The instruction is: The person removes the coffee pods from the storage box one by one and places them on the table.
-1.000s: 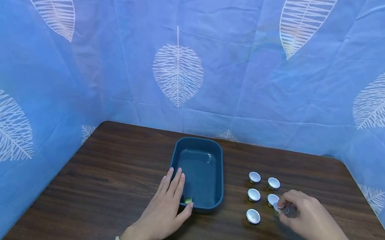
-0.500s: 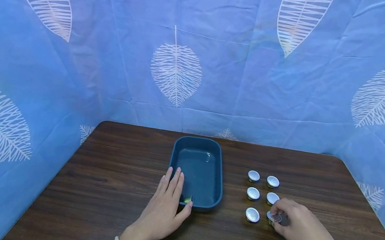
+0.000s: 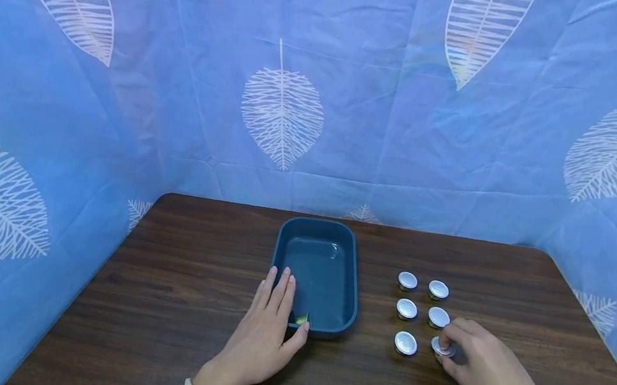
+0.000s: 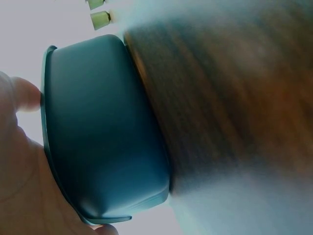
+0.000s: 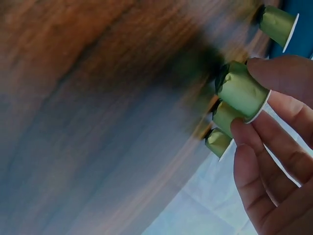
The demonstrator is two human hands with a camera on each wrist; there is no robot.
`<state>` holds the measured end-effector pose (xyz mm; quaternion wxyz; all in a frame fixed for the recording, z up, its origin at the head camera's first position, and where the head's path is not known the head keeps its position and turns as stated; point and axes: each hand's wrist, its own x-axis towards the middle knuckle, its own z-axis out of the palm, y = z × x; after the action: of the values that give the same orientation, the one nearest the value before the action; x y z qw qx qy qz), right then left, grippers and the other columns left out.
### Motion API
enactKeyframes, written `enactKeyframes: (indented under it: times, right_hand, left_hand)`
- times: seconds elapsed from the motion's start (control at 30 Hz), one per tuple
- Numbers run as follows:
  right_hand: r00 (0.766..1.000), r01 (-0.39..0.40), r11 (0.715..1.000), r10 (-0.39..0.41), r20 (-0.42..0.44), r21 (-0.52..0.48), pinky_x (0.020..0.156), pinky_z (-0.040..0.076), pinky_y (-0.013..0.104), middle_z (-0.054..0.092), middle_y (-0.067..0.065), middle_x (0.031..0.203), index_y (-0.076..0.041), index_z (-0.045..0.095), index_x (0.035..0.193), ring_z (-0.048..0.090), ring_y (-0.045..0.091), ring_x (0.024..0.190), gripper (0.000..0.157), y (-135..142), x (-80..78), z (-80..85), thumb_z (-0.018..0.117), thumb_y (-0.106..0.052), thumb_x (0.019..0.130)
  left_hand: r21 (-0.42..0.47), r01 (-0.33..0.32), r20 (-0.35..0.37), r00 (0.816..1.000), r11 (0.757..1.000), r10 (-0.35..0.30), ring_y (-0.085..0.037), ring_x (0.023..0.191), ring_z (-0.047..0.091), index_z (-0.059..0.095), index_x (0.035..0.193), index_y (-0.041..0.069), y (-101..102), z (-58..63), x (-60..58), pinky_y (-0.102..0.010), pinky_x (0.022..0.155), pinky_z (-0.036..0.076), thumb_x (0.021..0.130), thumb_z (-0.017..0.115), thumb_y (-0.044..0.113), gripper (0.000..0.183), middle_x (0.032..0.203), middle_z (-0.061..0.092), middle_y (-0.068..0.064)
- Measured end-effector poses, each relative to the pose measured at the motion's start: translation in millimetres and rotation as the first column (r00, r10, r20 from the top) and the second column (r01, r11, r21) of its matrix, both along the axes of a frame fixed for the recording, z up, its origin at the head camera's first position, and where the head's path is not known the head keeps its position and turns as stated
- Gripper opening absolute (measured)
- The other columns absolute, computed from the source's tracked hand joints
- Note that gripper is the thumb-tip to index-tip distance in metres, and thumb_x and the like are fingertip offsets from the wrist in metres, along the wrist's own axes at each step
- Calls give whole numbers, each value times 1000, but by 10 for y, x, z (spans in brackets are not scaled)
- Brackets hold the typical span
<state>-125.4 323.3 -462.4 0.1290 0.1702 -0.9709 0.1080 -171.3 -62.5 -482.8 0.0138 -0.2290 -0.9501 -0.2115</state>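
My right hand (image 3: 480, 364) pinches a green coffee capsule (image 5: 242, 91) between thumb and fingers. Its silver lid (image 3: 442, 347) faces up, and its base is right down at the wooden tabletop. Held there, it forms the near right corner of two columns of silver-lidded capsules, close in front of another capsule (image 3: 439, 317). My left hand (image 3: 259, 334) rests with straight fingers across the near left corner of a dark blue tray (image 3: 357, 275), thumb at the near rim. Inside the tray, a green capsule (image 3: 301, 319) shows beside that thumb, partly hidden by the hand and rim.
Left of the held capsule stands a front capsule (image 3: 405, 343), with others behind it toward the back. The brown wooden table (image 3: 173, 304) has rounded far corners. Blue cloth (image 3: 351, 127) with white leaf prints hangs behind it and at both sides.
My right hand has moved slightly left and down with the capsule, whose lid has gone from beside the capsule behind to the front of the right column. My left hand has kept its place.
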Motion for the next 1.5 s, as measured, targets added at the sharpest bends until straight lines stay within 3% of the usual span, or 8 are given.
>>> enactKeyframes:
  times: [0.27, 0.83, 1.17, 1.5]
  right_hand:
    - [998, 12, 1000, -12, -54, 6, 58, 39, 21, 47, -22, 82, -31, 52, 76, 40, -5, 74, 57, 26, 26, -41, 105, -15, 61]
    - [990, -2, 1000, 1, -141, -3, 57, 31, 17, 45, -19, 86, -32, 51, 76, 33, -7, 74, 56, -6, 44, -155, 100, -7, 65]
    - [997, 73, 997, -73, -20, 22, 59, 39, 22, 53, -18, 91, -31, 60, 83, 42, -3, 77, 47, -62, 54, -87, 98, -9, 66]
    - [995, 29, 999, -25, -100, 40, 59, 39, 22, 54, -18, 93, -30, 62, 86, 41, -4, 79, 48, -31, 43, -98, 98, -9, 62]
  left_hand:
    - [6, 1, 1, 1000, 1000, -1, -37, 170, 4, 23, 171, 2, 5, 0, 2, -59, 136, 17, 111, 48, 51, 82, 182, 13, -14]
    - [-12, 0, 17, 1000, 1000, 0, -36, 171, 3, 22, 171, 4, -2, -19, -1, -59, 136, 17, 111, 46, 54, 82, 182, 12, -13]
    - [-7, -3, 7, 1000, 1000, 3, -37, 170, 5, 24, 171, 3, -17, -22, 9, -59, 135, 18, 111, 47, 53, 81, 182, 14, -14]
    - [-7, -2, 2, 1000, 1000, 2, -36, 171, 4, 23, 171, 4, -7, -10, -15, -59, 136, 17, 111, 47, 54, 82, 182, 12, -13]
